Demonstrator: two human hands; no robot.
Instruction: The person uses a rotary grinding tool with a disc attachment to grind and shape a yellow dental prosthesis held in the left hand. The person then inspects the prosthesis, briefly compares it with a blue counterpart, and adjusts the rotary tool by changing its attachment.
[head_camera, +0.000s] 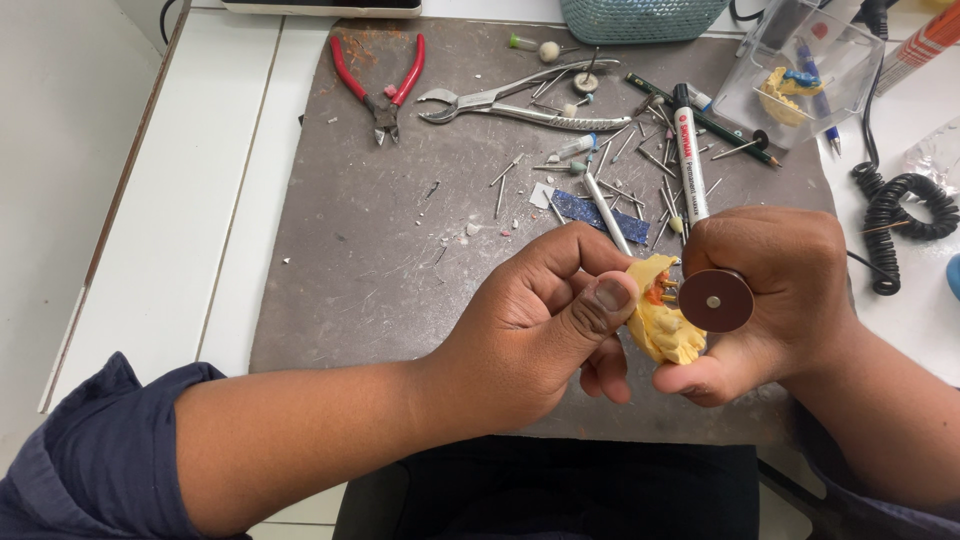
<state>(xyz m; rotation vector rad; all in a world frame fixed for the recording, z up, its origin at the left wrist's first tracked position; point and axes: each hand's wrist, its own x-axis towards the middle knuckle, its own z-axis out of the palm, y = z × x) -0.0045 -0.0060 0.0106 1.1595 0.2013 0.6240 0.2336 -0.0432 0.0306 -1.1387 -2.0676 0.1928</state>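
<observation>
While both hands grip a yellow dental cast (662, 325), brown disc (715, 300) beside, white marker (689, 152) behind

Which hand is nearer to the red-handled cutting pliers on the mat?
Left. The left hand lies below and right of the red-handled cutting pliers; the right hand is farther right, holding a brown disc tool.

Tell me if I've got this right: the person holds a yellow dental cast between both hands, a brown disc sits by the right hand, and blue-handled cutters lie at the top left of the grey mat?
Not quite. In the head view the cutters have red handles, not blue. The rest holds: the left hand and right hand hold the yellow dental cast, the brown disc sits by the right hand, and the cutters lie at the top left of the grey mat.
</observation>
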